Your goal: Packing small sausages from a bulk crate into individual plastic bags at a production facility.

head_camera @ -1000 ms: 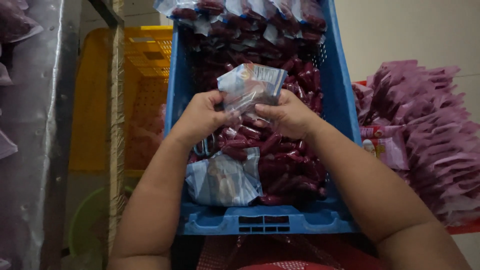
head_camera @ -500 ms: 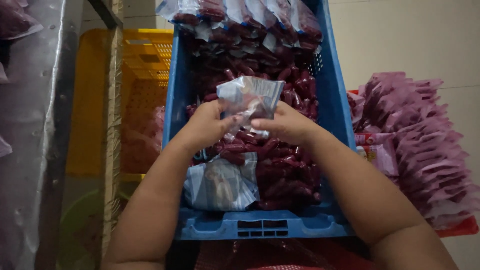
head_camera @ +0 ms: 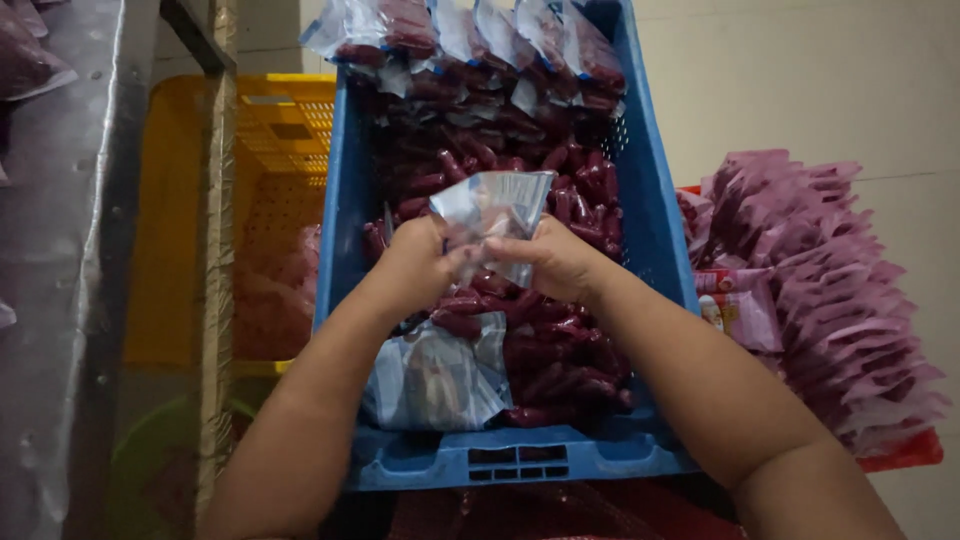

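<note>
1. Against the earlier views we see little change; both hands still pinch the same clear plastic pouch [head_camera: 493, 218] over the blue crate [head_camera: 660, 250], only a touch lower in view.
2. At far left we see a dull metal surface [head_camera: 60, 250]; beside it a yellow lattice crate [head_camera: 270, 140], rigid and perforated.
3. Our left hand [head_camera: 420, 265] is closed on the pouch's lower left edge; the fingers are curled in.
4. The pouch is thin, glossy and crinkled, roughly rectangular, tilted, apparently empty; it hangs above the dark red sausages [head_camera: 560, 340] heaped in the blue crate.
5. A stack of flat clear pouches [head_camera: 440, 375] lies at the crate's near left corner; filled bags [head_camera: 470, 30] line the far end.
6. Our right hand [head_camera: 560, 262] grips the pouch's lower right edge.
7. At right, pink packets [head_camera: 830, 290] lie fanned in overlapping rows.
</note>
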